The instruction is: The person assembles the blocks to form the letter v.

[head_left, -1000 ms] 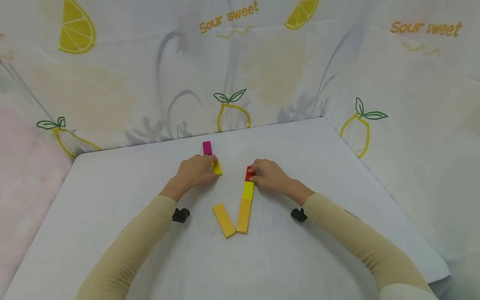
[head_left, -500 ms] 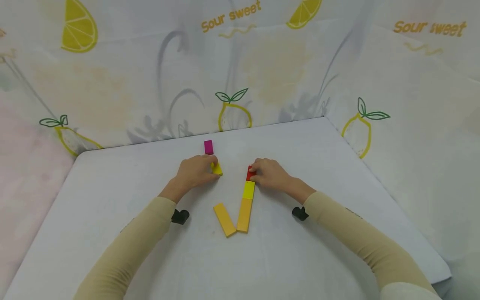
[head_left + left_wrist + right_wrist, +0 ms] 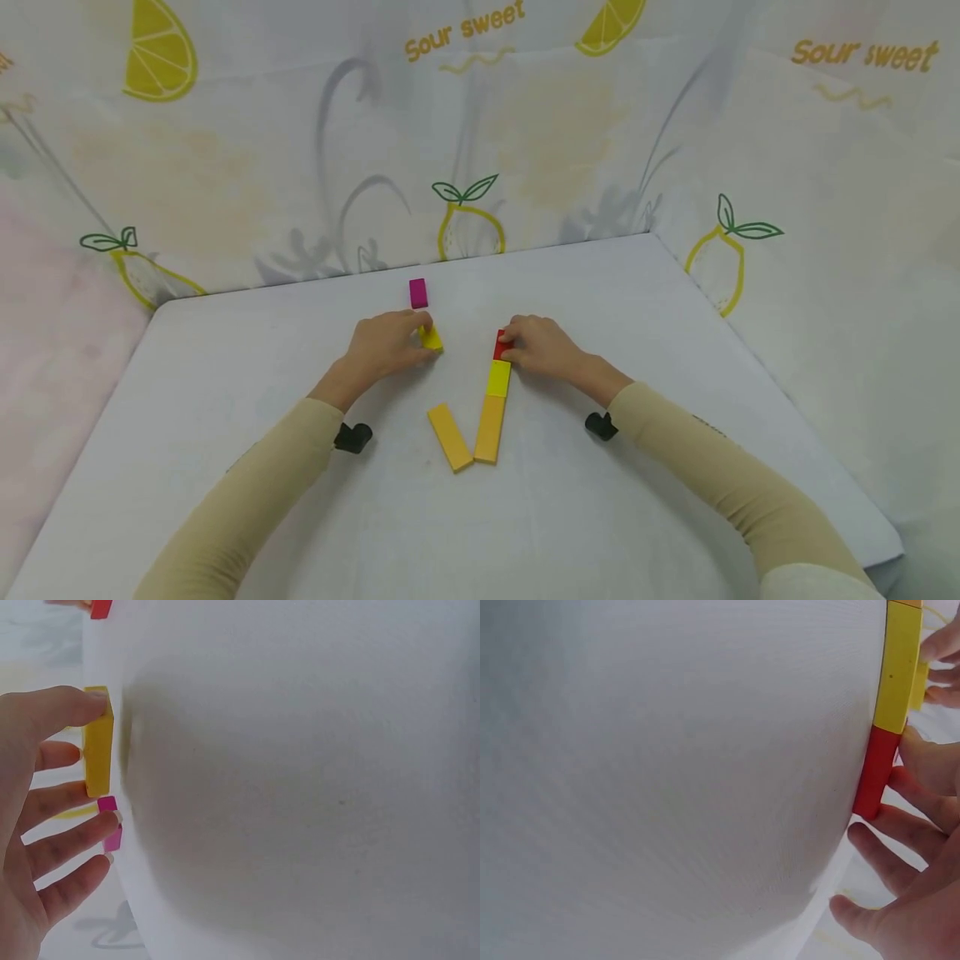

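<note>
My left hand [image 3: 384, 345] pinches a yellow block [image 3: 431, 338] between thumb and fingers; the left wrist view shows the thumb over its near end. Just beyond this block lies a small magenta block [image 3: 417, 293], apart from it in the head view. With thumb and fingertips, my right hand [image 3: 550, 348] grips a red block [image 3: 501, 344]. The red block stands end to end with another yellow block [image 3: 498, 379], and an orange-yellow block [image 3: 490, 429] continues that row toward me. A second orange-yellow block [image 3: 451, 438] slants away to the left, its near end meeting the row's.
All the blocks are on a white-covered table [image 3: 585, 517]. Behind and beside it hangs a cloth backdrop [image 3: 555, 142] printed with lemons and lettering. Dark wrist-camera mounts [image 3: 354, 437] stick out under both forearms.
My left hand has shifted slightly left and toward me with the yellow block, so a gap now shows below the magenta block. My right hand stays on the red block.
</note>
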{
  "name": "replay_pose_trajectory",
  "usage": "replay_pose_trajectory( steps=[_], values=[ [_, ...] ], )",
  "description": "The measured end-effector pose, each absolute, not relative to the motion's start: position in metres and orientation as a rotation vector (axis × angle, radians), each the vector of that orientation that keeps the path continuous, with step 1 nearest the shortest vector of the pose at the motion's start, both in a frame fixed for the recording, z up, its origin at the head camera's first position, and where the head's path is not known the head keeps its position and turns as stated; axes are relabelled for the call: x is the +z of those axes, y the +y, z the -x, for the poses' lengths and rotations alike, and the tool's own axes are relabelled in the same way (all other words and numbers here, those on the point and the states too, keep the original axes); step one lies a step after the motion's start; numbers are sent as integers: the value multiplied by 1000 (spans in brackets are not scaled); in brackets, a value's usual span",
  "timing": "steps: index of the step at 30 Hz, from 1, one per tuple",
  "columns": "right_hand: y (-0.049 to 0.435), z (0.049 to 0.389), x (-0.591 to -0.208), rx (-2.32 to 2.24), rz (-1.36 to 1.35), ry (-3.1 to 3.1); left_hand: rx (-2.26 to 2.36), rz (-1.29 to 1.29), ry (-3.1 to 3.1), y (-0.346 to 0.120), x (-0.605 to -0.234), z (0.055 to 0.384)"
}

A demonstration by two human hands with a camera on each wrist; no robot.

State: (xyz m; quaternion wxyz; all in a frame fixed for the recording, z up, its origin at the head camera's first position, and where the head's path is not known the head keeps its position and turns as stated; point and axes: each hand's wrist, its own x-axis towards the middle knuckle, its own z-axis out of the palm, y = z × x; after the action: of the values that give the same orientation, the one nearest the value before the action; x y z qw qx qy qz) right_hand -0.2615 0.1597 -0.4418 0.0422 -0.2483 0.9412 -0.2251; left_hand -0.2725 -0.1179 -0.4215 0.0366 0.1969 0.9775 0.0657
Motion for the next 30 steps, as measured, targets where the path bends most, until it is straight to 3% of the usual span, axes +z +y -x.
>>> replay_pose_trajectory(
  steps=[30],
  values=[
    [159,260,-439,-681,772,2881,222,-608,2988,-126,-417,242]
  ],
)
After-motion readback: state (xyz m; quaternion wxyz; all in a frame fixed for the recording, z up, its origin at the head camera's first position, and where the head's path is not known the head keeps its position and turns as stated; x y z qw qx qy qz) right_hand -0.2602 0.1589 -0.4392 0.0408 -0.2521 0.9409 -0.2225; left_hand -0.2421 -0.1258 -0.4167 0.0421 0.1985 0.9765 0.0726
